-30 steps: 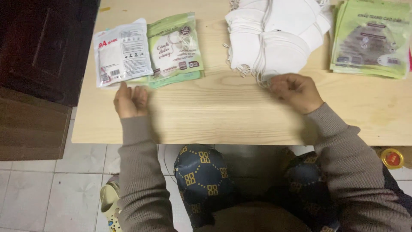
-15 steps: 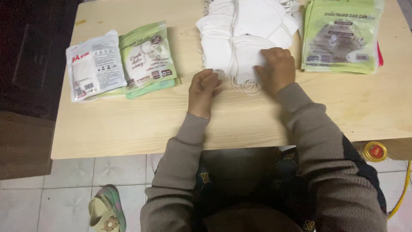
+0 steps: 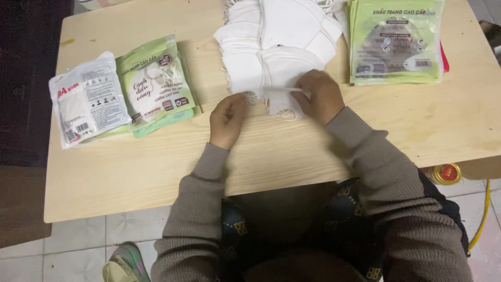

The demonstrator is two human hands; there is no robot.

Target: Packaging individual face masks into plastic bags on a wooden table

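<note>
1 s ago both hands lay well apart on bare tabletop near the front edge, left by the packets at 9 o'clock. half a sec ago they'd met at the near edge of the white face mask pile [image 3: 271, 47]. now left hand [image 3: 227, 119] has slid back toward 7 o'clock, off the pile, curled. right hand [image 3: 319, 96] sits at the front mask's 4 o'clock corner, pinching a thin white ear strap [image 3: 284, 89] stretched toward 9 o'clock.

Soft, even light is falling on the wooden table [image 3: 292, 156]; the frame's left edge is lying dark, details slightly blurring.
</note>
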